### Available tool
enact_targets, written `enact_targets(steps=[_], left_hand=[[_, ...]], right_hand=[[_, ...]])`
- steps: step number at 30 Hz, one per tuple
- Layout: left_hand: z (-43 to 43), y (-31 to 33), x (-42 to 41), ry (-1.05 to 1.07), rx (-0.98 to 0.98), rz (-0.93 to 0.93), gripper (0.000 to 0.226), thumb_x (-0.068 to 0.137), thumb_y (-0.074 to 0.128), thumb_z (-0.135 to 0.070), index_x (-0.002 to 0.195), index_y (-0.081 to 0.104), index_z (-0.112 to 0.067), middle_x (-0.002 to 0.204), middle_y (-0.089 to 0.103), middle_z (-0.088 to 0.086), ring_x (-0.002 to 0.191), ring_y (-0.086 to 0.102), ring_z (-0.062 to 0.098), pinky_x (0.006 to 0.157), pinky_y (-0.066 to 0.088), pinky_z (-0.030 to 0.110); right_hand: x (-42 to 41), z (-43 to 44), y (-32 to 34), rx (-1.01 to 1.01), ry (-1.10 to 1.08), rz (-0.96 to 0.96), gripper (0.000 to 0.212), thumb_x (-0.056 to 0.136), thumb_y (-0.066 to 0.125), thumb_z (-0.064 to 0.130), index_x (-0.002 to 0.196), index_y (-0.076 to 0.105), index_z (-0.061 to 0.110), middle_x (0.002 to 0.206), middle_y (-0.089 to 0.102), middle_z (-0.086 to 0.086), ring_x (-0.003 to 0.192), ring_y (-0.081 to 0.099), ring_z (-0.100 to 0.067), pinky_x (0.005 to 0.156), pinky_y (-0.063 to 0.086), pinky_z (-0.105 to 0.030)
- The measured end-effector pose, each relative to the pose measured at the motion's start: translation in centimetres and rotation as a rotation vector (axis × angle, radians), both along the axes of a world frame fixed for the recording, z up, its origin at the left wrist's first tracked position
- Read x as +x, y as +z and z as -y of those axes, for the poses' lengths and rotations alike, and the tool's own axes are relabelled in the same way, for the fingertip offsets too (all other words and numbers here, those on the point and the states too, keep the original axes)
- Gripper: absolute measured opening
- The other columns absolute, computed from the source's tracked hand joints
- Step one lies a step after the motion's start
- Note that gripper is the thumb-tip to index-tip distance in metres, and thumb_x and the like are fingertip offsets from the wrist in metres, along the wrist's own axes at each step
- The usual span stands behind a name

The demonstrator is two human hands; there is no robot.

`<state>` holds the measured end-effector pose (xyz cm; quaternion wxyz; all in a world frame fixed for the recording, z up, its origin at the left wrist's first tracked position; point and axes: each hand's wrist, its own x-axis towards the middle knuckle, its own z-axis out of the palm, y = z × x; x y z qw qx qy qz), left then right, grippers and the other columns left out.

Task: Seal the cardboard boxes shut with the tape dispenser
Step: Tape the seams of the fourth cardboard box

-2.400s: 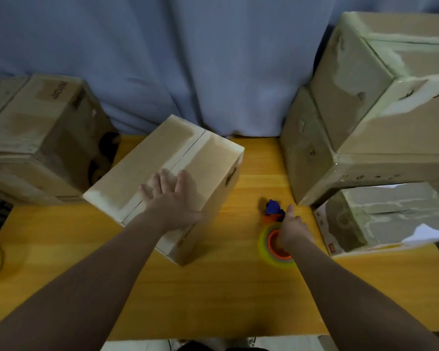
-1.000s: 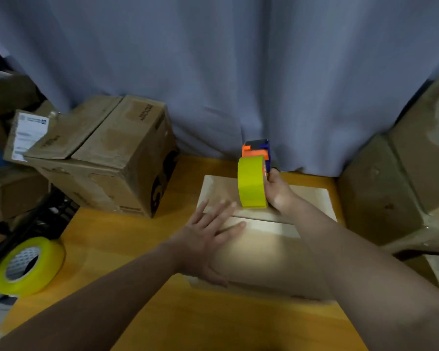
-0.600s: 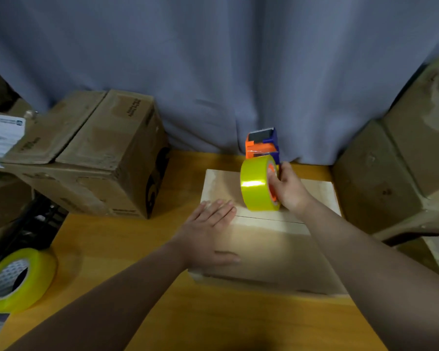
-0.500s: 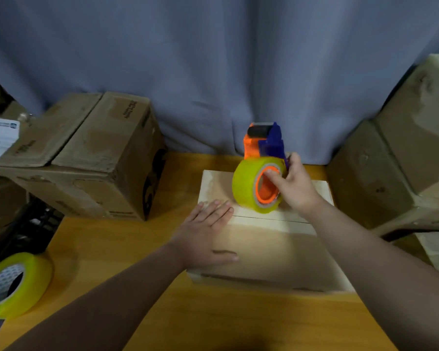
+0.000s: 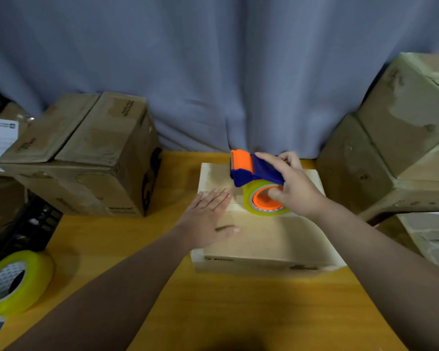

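While the left hand (image 5: pixel 208 219) lies flat on the near-left part of the pale cardboard box (image 5: pixel 264 239), fingers straight and pressing the lid down, the right hand (image 5: pixel 297 188) is wrapped around the tape dispenser (image 5: pixel 254 173), with its fingers over the blue top and its thumb on the orange hub. The dispenser sits over the far half of the lid, right by the flap seam, orange end pointing left. Can't tell if any tape is stuck down yet.

Stuff I'd worry about:

- **Tilt:** The dispenser looks tipped onto its side (you can see straight into the hub). Dragged like that, the tape could go on crooked or fold onto itself.
- **Start point:** It seems to be starting mid-lid rather than at an edge, so the strip may not wrap down the side and the flaps could pop back up.
- **Fingers:** The left fingertips are just beside the roll, so they're in the way if the pull goes left.
- **Sliding:** The box looks light on that smooth wooden table (image 5: pixel 213 312), and one flat palm might let it skate.
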<state>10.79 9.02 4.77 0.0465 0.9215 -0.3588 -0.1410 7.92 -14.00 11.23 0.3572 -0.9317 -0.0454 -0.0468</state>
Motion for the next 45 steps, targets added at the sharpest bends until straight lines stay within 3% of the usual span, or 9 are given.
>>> enact_targets(steps=[3,6,11,14,18,24,35,41,45], left_hand=[[0.5,3.2,0.7,0.318,-0.33,-0.42,0.05,0.105,0.025,-0.038,0.149,0.031,-0.015,0.154,0.03,0.002,0.143,0.022,0.017,0.114,0.012,0.03],[1.0,6.1,1.9,0.658,-0.838,-0.786,0.056,0.101,0.025,-0.049,0.134,0.051,-0.011,0.13,0.057,0.005,0.128,0.048,0.02,0.109,0.032,0.031],[2.2,8.7,2.0,0.678,-0.934,-0.998,0.08,0.09,0.024,-0.07,0.13,0.049,-0.006,0.12,0.064,0.013,0.1,0.067,0.02,0.08,0.055,0.027],[2.4,9.0,1.6,0.68,-0.979,-1.01,0.057,0.095,0.039,-0.055,0.12,0.053,-0.006,0.104,0.068,0.012,0.092,0.068,0.018,0.07,0.057,0.021],[2.3,8.8,1.6,0.696,-1.012,-0.971,0.031,0.098,0.05,-0.034,0.117,0.056,-0.01,0.103,0.068,0.011,0.093,0.067,0.019,0.069,0.056,0.021],[1.9,9.1,2.1,0.694,-0.998,-0.911,0.013,0.096,0.055,-0.017,0.106,0.061,-0.009,0.095,0.069,0.008,0.088,0.067,0.016,0.068,0.055,0.019],[1.5,10.4,2.7,0.751,-0.918,-0.866,0.007,0.091,0.06,-0.004,0.085,0.063,-0.004,0.078,0.067,0.008,0.063,0.065,0.007,0.054,0.052,0.014],[1.7,10.7,2.7,0.79,-0.954,-0.893,0.007,0.09,0.061,-0.003,0.093,0.064,0.003,0.076,0.066,0.009,0.064,0.064,0.009,0.054,0.053,0.014],[0.8,11.8,3.6,0.819,-0.918,-0.783,0.008,0.09,0.063,-0.005,0.09,0.064,0.003,0.074,0.062,0.009,0.049,0.061,0.004,0.051,0.052,0.013]], right_hand=[[-0.6,0.2,-0.1,0.019,-0.017,-0.008,0.081,0.079,0.067,0.002,0.142,0.033,0.04,0.119,0.037,0.007,0.114,0.044,-0.017,0.097,0.044,-0.032],[-1.3,0.2,-0.3,0.004,-0.022,-0.01,0.081,0.081,0.068,0.004,0.143,0.031,0.039,0.122,0.039,0.01,0.117,0.041,-0.017,0.095,0.044,-0.032],[-1.7,-0.1,-0.5,-0.018,-0.035,-0.006,0.082,0.082,0.069,0.006,0.144,0.028,0.04,0.124,0.038,0.01,0.118,0.039,-0.016,0.095,0.045,-0.032],[-1.9,0.0,-0.7,0.003,-0.043,-0.011,0.082,0.082,0.07,0.006,0.144,0.028,0.04,0.127,0.038,0.009,0.12,0.039,-0.015,0.095,0.048,-0.035],[-2.0,0.1,-0.8,0.004,-0.051,-0.008,0.083,0.082,0.07,0.007,0.144,0.027,0.041,0.132,0.039,0.005,0.121,0.038,-0.015,0.096,0.048,-0.036],[-2.0,-0.1,-0.6,0.013,-0.043,-0.001,0.082,0.082,0.071,0.007,0.144,0.028,0.039,0.128,0.038,0.009,0.119,0.039,-0.013,0.093,0.048,-0.03],[-1.4,-0.3,0.0,-0.115,0.009,0.003,0.085,0.08,0.074,0.024,0.146,0.023,0.04,0.127,0.041,0.005,0.109,0.042,-0.008,0.083,0.041,-0.02],[-1.3,-0.1,0.4,-0.281,0.044,-0.079,0.09,0.087,0.065,0.042,0.133,-0.01,0.062,0.12,0.032,0.005,0.107,0.039,-0.008,0.083,0.049,-0.024],[-0.8,-0.8,2.1,-0.383,0.078,-0.084,0.085,0.082,0.06,0.06,0.14,-0.002,0.06,0.115,0.035,0.003,0.105,0.041,-0.011,0.083,0.048,-0.027]])
